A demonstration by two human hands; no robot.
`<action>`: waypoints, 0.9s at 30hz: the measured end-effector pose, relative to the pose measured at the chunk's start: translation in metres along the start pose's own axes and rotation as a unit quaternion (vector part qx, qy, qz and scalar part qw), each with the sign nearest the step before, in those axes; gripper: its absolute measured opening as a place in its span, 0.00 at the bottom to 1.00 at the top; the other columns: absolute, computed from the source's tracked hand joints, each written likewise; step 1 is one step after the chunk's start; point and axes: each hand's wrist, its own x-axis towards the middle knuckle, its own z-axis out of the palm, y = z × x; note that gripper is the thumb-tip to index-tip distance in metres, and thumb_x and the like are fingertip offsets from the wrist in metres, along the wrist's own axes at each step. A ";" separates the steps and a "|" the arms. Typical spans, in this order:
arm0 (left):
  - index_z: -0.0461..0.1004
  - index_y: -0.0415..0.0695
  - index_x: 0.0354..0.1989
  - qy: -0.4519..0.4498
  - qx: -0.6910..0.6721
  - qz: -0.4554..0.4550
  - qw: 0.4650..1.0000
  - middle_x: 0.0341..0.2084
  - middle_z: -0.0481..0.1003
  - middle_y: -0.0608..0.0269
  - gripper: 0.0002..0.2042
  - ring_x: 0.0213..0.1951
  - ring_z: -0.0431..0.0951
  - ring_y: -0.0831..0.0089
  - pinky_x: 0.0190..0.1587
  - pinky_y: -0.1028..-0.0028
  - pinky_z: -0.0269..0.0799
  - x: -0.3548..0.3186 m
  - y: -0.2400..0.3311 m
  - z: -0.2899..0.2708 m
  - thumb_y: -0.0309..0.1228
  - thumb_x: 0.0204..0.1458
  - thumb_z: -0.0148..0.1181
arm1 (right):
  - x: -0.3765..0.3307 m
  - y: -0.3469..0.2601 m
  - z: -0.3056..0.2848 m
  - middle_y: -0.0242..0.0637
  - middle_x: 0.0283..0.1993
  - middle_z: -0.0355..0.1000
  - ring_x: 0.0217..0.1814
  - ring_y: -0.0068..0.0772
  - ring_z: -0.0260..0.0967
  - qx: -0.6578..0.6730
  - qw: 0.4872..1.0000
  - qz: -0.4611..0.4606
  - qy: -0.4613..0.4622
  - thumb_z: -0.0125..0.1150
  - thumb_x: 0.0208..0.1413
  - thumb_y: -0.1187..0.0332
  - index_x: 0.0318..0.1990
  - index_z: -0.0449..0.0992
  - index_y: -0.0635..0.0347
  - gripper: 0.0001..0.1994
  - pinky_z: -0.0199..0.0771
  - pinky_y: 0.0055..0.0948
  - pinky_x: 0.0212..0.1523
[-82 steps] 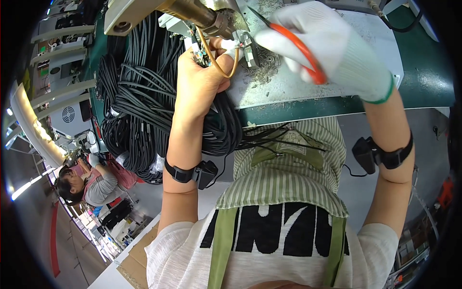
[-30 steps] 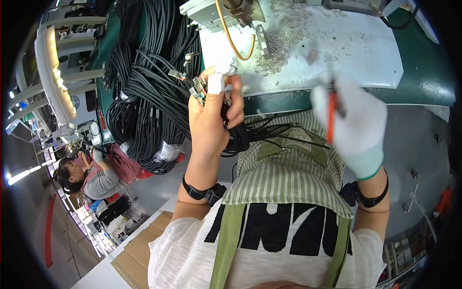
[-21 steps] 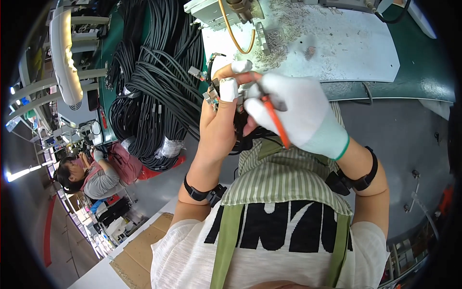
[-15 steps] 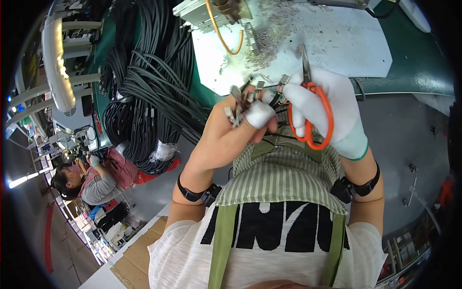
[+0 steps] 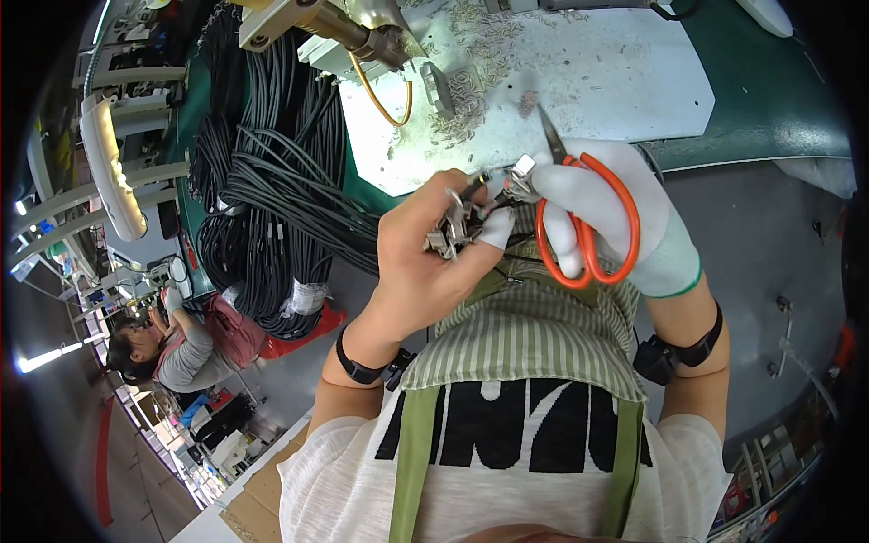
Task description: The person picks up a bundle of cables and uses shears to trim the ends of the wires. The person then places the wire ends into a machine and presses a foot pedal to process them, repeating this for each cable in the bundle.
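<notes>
A: Over the lap, just short of the desk (image 5: 769,100) edge, I see both hands raised together. What is the left hand (image 5: 425,262) doing?

B: I see it bare and clenched around a bunch of small metal connectors (image 5: 450,231) on the ends of black cables (image 5: 507,262). A white finger cot covers 1 fingertip.

A: And the right hand (image 5: 625,226)?

B: It wears a white glove with a green cuff. I see it grasping orange-handled scissors (image 5: 588,217), fingers through the loops, blades pointing up toward the desk. Its fingertips also pinch 1 silver connector (image 5: 522,169) beside the left hand's bunch, the 2 hands touching there.

A: How do the connectors look?

B: Grey, shiny, boxy, tangled close; I cannot tell how many there are.

A: Any containers?

B: None I can make out. A white sheet (image 5: 579,81) lies on the green desk, strewn with tiny wire scraps. A metal machine (image 5: 335,27) with an orange wire loop stands at its far-left end.

A: Packages or labels?

B: To the left hang thick coils of black cable (image 5: 272,199), 1 bundle wrapped with a white band, above something red on the floor. Farther left, another person (image 5: 172,344) sits bent over their own work. Black bands sit on both wrists.
</notes>
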 end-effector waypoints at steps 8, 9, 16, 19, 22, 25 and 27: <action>0.75 0.35 0.39 0.023 -0.329 -0.214 0.919 0.30 0.76 0.68 0.09 0.30 0.72 0.85 0.33 0.82 0.69 0.006 -0.001 -0.007 0.18 0.47 0.59 | 0.009 0.027 0.014 0.35 0.17 0.66 0.17 0.29 0.64 -0.341 0.840 -0.395 0.149 0.62 0.46 0.72 0.33 0.74 0.60 0.06 0.63 0.26 0.20; 0.75 0.35 0.39 0.037 -0.311 -0.207 0.927 0.31 0.76 0.67 0.10 0.30 0.72 0.85 0.33 0.82 0.69 0.005 -0.002 -0.007 0.18 0.47 0.60 | 0.012 0.028 0.012 0.35 0.17 0.65 0.17 0.31 0.64 -0.401 0.785 -0.438 0.173 0.64 0.44 0.73 0.34 0.74 0.60 0.09 0.63 0.26 0.20; 0.74 0.35 0.37 0.087 -0.277 -0.199 0.936 0.28 0.75 0.68 0.09 0.29 0.71 0.86 0.34 0.83 0.68 0.002 0.001 -0.005 0.19 0.45 0.61 | 0.001 0.030 0.014 0.32 0.18 0.63 0.18 0.33 0.64 -0.589 0.676 -0.417 0.146 0.64 0.41 0.73 0.36 0.74 0.58 0.11 0.65 0.28 0.22; 0.73 0.36 0.35 0.088 -0.237 -0.173 0.952 0.25 0.73 0.71 0.10 0.27 0.70 0.87 0.32 0.84 0.67 0.002 0.000 -0.005 0.20 0.43 0.64 | -0.001 0.034 0.017 0.32 0.17 0.64 0.16 0.33 0.63 -0.581 0.707 -0.381 0.134 0.64 0.41 0.74 0.36 0.75 0.60 0.11 0.63 0.27 0.20; 0.73 0.37 0.35 0.124 -0.199 -0.149 0.961 0.23 0.72 0.72 0.11 0.26 0.69 0.87 0.30 0.85 0.66 0.003 0.004 0.000 0.21 0.42 0.65 | -0.002 0.035 0.020 0.33 0.15 0.62 0.14 0.31 0.61 -0.451 0.823 -0.336 0.075 0.64 0.43 0.74 0.34 0.75 0.62 0.09 0.60 0.26 0.18; 0.72 0.38 0.35 0.145 -0.175 -0.127 0.965 0.23 0.71 0.73 0.12 0.25 0.68 0.88 0.28 0.85 0.65 0.004 0.004 0.000 0.21 0.41 0.65 | -0.002 0.035 0.023 0.34 0.15 0.62 0.13 0.31 0.60 -0.426 0.834 -0.342 0.075 0.63 0.45 0.73 0.33 0.75 0.62 0.07 0.59 0.26 0.17; 0.72 0.39 0.37 0.149 -0.166 -0.107 0.969 0.23 0.72 0.73 0.14 0.24 0.68 0.88 0.26 0.85 0.65 0.006 0.002 -0.001 0.21 0.40 0.65 | -0.001 0.034 0.025 0.34 0.14 0.61 0.12 0.31 0.59 -0.413 0.840 -0.344 0.076 0.63 0.45 0.73 0.32 0.75 0.62 0.06 0.59 0.27 0.17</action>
